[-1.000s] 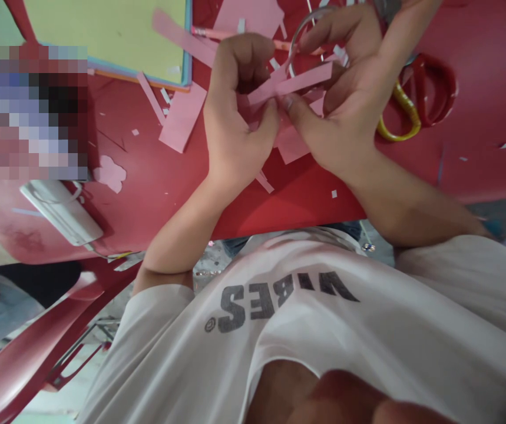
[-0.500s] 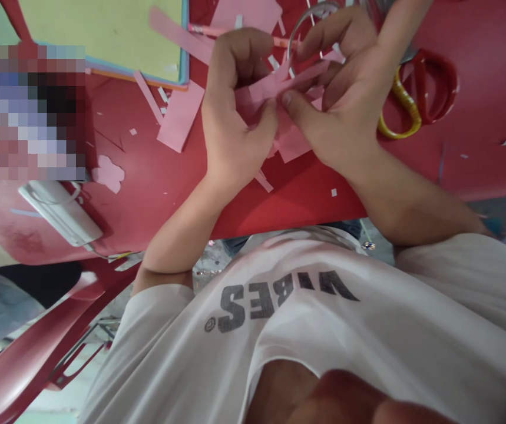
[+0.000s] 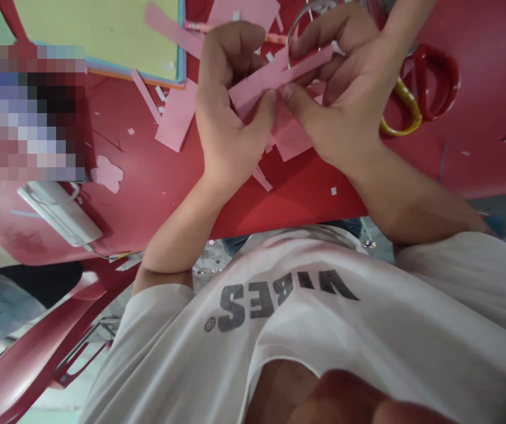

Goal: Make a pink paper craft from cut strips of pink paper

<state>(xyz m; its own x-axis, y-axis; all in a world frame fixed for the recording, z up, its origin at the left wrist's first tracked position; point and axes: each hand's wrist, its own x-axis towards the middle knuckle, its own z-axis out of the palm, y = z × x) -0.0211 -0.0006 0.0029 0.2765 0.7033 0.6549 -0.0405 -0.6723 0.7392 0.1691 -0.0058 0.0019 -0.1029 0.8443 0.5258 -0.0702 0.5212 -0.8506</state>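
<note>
Okay, so both hands are busy on one pink paper strip point(image 3: 274, 76) just above the red table point(image 3: 306, 212). Compared with the earlier frame, the strip is tilting up more steeply toward the right hand point(image 3: 345, 100), and more of its end is poking out past the left hand point(image 3: 230, 112). The stuff on the table is sliding slightly left in view too (so the camera's moving a bit as well).

The grip: the left hand is curling almost into a fist, with its thumb point(image 3: 267, 103) pressing on the strip. The right hand's fingers are spreading over the strip, and its thumb point(image 3: 291, 92) is pushing in right beside the left one, so the two are pinching the paper between them.

Counting the bigger pink pieces, I'm getting six loose ones. One wide piece point(image 3: 292, 141) is lying right under the grip, one sheet point(image 3: 244, 12) is sitting just above it, and three strips point(image 3: 175, 115) plus a scalloped cutout point(image 3: 106, 174) are scattered left of it. A wire ring point(image 3: 308, 20) is sitting just behind the right fingers, and red-and-yellow scissor handles point(image 3: 419, 76) are lying past the right hand.
</note>
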